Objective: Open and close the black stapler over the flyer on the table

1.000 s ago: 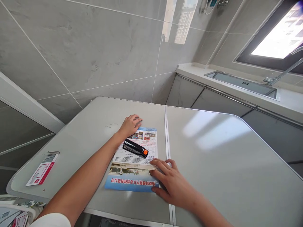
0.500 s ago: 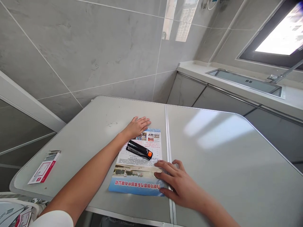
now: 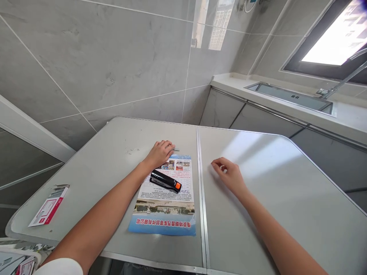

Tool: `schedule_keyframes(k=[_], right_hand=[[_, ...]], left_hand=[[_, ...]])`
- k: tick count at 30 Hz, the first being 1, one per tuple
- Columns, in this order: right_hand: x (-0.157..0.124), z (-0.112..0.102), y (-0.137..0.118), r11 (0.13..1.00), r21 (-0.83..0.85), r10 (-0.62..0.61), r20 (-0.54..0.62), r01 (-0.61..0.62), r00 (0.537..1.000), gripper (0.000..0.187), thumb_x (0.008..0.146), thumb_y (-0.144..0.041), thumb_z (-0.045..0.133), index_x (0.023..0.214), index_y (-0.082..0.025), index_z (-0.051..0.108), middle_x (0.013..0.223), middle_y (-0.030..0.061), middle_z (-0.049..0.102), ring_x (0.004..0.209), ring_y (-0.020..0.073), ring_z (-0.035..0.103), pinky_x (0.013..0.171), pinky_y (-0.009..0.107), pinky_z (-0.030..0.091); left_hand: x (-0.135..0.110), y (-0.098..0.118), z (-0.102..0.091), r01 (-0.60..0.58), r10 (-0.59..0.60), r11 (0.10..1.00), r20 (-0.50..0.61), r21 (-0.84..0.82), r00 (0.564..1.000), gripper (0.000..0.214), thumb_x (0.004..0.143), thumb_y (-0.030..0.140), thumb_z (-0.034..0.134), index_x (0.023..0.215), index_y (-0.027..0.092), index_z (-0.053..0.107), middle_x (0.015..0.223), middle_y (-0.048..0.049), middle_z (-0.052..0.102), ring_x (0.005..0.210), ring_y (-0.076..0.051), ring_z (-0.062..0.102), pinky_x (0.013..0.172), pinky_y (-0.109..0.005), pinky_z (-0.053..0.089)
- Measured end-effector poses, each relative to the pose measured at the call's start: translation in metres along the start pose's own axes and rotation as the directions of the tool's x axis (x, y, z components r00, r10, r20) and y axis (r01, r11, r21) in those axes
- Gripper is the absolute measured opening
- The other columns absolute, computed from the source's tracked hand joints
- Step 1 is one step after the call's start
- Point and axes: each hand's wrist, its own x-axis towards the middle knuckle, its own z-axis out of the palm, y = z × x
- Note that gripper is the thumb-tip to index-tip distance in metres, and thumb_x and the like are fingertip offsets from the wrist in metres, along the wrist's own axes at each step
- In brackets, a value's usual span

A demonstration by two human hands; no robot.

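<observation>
A printed flyer [image 3: 164, 208] lies on the folding table, its lettering upside down to me. On it rests a black stapler [image 3: 165, 181] with an orange end, touched by neither hand. My left hand [image 3: 159, 154] is at the flyer's far edge, fingers curled down. A thin grey strip [image 3: 176, 149], perhaps a row of staples, sticks out by its fingertips; their grip is partly hidden. Over the right table half, my right hand [image 3: 229, 173] is closed, thumb and forefinger together, with nothing visible in it.
A red-and-white card packet [image 3: 49, 206] lies near the table's left edge. A metal seam [image 3: 201, 191] divides the tabletop [image 3: 246, 214]. Beyond stand a counter with a sink [image 3: 291, 98] and tap. At lower left, a white container [image 3: 21, 254] holds papers or packets.
My right hand has left the flyer's right side, moved away and to the right, and closed. My left hand's fingers have curled and drawn back, uncovering the grey strip.
</observation>
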Motion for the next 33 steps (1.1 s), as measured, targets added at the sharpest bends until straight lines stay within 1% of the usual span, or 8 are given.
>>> schedule_keyframes(k=[3,8,14,18,23,26,29,33], right_hand=[[0.003,0.006,0.019,0.995,-0.029,0.093,-0.052,-0.095,0.994,0.026,0.095,-0.039,0.055,0.085,-0.021,0.070,0.083,0.0036,0.070,0.071,0.0174,0.058,0.070,0.033,0.047],[-0.010,0.011,0.016,0.999,-0.006,0.049,0.004,-0.049,0.999,0.024,0.097,-0.039,0.056,0.088,-0.021,0.070,0.080,0.0023,0.070,0.071,0.0170,0.058,0.070,0.031,0.046],[-0.019,0.021,-0.004,0.995,0.061,-0.086,0.223,0.074,0.971,0.018,0.099,-0.034,0.058,0.100,-0.024,0.073,0.091,0.0029,0.073,0.077,0.0173,0.063,0.072,0.031,0.049],[-0.027,0.023,-0.016,0.982,0.121,-0.181,0.396,0.144,0.900,0.018,0.100,-0.030,0.060,0.110,-0.026,0.074,0.099,0.0035,0.074,0.085,0.0176,0.065,0.076,0.031,0.049],[-0.035,0.019,-0.027,0.937,0.233,-0.350,0.583,0.262,0.733,0.031,0.092,-0.021,0.069,0.122,-0.029,0.072,0.095,0.0002,0.075,0.076,0.0145,0.063,0.085,0.033,0.046],[-0.038,0.020,-0.026,0.911,0.255,-0.410,0.633,0.324,0.657,0.044,0.086,-0.012,0.073,0.126,-0.031,0.072,0.098,-0.0003,0.077,0.084,0.0163,0.064,0.090,0.035,0.044],[-0.042,0.030,-0.022,0.869,0.318,-0.494,0.592,0.378,0.637,0.031,0.088,-0.012,0.073,0.115,-0.029,0.078,0.095,0.0015,0.078,0.090,0.0180,0.064,0.090,0.035,0.045],[-0.043,0.040,-0.016,0.809,0.417,-0.582,0.464,0.415,0.668,0.016,0.092,-0.015,0.071,0.096,-0.025,0.082,0.084,0.0024,0.077,0.082,0.0160,0.064,0.084,0.032,0.048]], left_hand=[[0.000,0.006,-0.002,-0.061,0.062,0.998,0.025,-0.011,0.998,0.037,0.110,0.033,0.037,0.120,0.023,0.071,0.120,-0.0113,0.068,0.110,-0.027,0.059,0.097,-0.043,0.041],[0.001,0.010,0.005,-0.139,0.139,0.990,0.045,-0.021,0.989,0.031,0.109,0.036,0.043,0.116,0.020,0.069,0.114,-0.0105,0.069,0.107,-0.026,0.059,0.095,-0.043,0.040],[0.002,0.007,0.011,-0.161,0.161,0.987,0.029,-0.004,0.986,0.026,0.110,0.029,0.041,0.107,0.018,0.064,0.109,-0.0108,0.068,0.100,-0.025,0.061,0.086,-0.039,0.041],[0.002,0.009,0.009,-0.139,0.139,0.990,0.063,-0.012,0.988,0.024,0.110,0.024,0.037,0.107,0.018,0.060,0.106,-0.0097,0.070,0.097,-0.024,0.065,0.083,-0.038,0.042],[0.001,0.013,0.002,-0.011,0.017,0.999,0.137,-0.041,0.990,0.019,0.110,0.026,0.037,0.105,0.021,0.054,0.093,-0.0054,0.072,0.086,-0.023,0.068,0.071,-0.034,0.040],[0.001,0.015,-0.001,0.028,-0.022,0.999,0.165,-0.035,0.986,0.018,0.110,0.028,0.036,0.105,0.022,0.053,0.093,-0.0051,0.072,0.086,-0.024,0.069,0.067,-0.032,0.039],[0.001,0.015,-0.003,0.045,-0.038,0.998,0.173,-0.037,0.984,0.020,0.110,0.029,0.034,0.106,0.022,0.053,0.094,-0.0057,0.073,0.085,-0.025,0.069,0.067,-0.033,0.039],[0.000,0.017,-0.004,0.083,-0.072,0.995,0.161,-0.059,0.984,0.024,0.111,0.033,0.032,0.107,0.023,0.054,0.094,-0.0054,0.073,0.082,-0.025,0.069,0.066,-0.033,0.040]])
